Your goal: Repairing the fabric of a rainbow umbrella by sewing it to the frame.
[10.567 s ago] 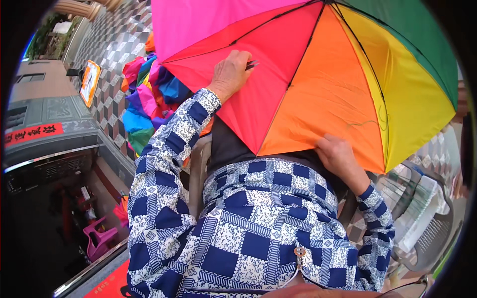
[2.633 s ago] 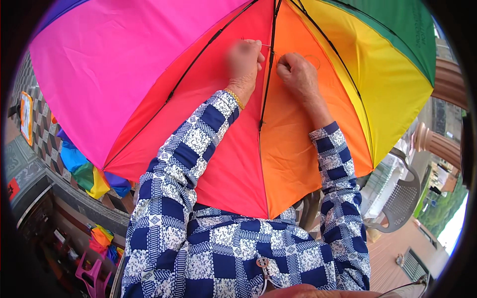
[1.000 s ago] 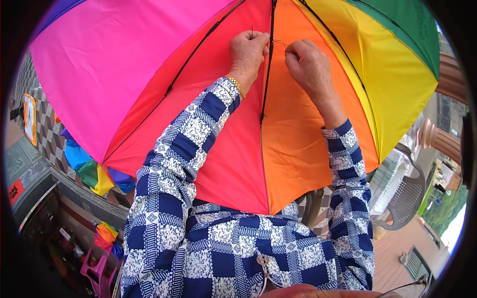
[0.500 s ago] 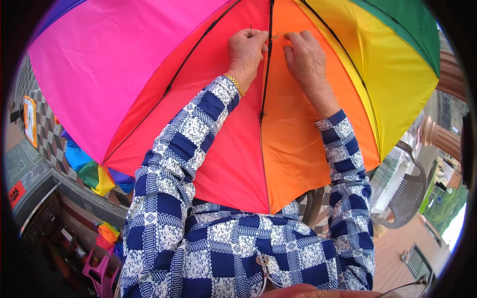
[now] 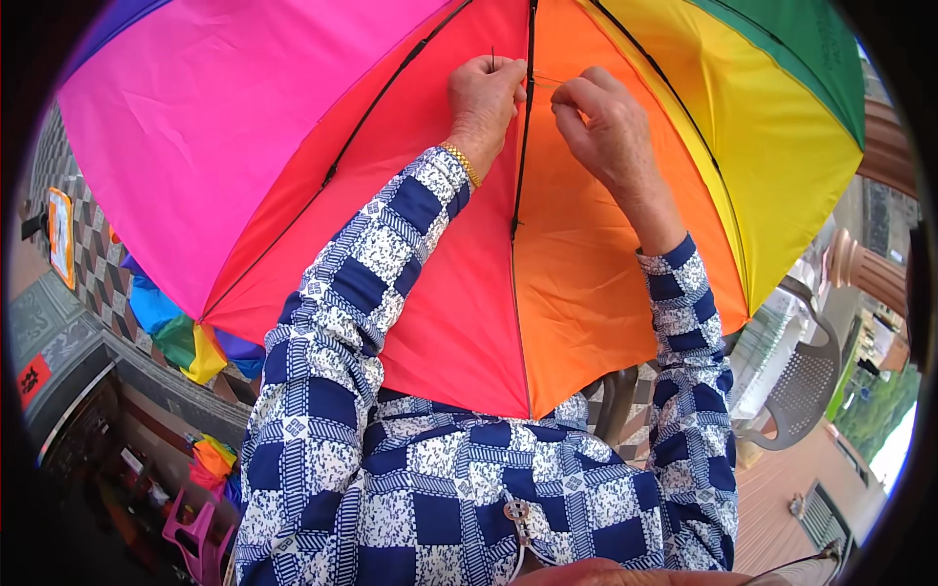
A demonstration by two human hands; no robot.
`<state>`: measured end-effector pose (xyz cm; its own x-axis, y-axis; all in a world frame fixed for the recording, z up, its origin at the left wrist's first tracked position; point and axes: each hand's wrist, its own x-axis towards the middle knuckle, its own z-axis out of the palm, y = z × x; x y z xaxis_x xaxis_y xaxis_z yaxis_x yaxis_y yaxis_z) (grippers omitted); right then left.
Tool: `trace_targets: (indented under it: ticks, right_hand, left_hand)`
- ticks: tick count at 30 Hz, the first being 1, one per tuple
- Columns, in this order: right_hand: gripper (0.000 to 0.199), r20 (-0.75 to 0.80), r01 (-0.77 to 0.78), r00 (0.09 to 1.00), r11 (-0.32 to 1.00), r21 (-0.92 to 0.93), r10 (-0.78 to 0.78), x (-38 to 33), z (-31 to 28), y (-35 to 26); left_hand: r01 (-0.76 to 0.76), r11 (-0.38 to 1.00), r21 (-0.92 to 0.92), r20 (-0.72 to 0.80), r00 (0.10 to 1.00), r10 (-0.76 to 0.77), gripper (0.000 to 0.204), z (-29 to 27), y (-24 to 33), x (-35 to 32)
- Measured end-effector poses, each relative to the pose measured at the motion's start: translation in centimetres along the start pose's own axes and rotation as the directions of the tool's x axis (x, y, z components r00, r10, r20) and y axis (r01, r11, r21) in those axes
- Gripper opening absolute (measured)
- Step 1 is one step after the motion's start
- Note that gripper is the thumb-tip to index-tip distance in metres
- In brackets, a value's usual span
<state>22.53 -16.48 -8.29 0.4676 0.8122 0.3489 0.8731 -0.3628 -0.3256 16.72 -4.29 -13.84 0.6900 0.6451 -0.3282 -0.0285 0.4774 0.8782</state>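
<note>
An opened rainbow umbrella spreads inside-out before me, its ribs facing up. My left hand is closed in a pinch beside the black middle rib, where the red and orange panels meet. A thin dark strand sticks up from its fingers. From those fingertips a fine thread runs across the rib to my right hand, whose thumb and forefinger pinch its other end over the orange panel. Whether a needle is in either hand is too small to tell.
Another multicoloured umbrella lies on the tiled floor at left. A pink plastic stool stands at lower left, with more bright cloth above it. At right is a grey plastic chair beside a covered table.
My right hand has moved slightly down and right and turned, drawing the thread straighter from the rib. The left hand has stayed in place.
</note>
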Motion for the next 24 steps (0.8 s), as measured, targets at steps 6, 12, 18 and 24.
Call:
trace_targets:
  ticks: [6,12,18,24]
  right_hand:
    - [0.004,-0.078,0.048,0.996,0.998,-0.036,-0.051,0.5,0.6,1.7]
    - [0.011,-0.142,0.069,0.984,0.972,-0.223,-0.103,1.3,2.0,2.4]
    - [0.015,-0.005,-0.077,0.997,0.975,-0.211,0.077,2.4,3.3,2.6]
    - [0.015,0.220,-0.305,0.921,0.946,-0.106,0.321,2.6,3.2,2.6]
  left_hand:
    - [0.004,1.000,0.013,-0.010,1.000,-0.003,0.014,-0.1,0.3,-0.1]
    - [-0.008,1.000,0.010,-0.023,1.000,0.008,0.014,0.1,0.0,-0.1]
    - [0.036,0.998,0.049,0.011,0.999,-0.036,0.011,0.0,0.0,0.0]
    - [0.077,0.996,0.044,0.033,0.996,-0.078,0.011,-0.1,0.2,0.1]
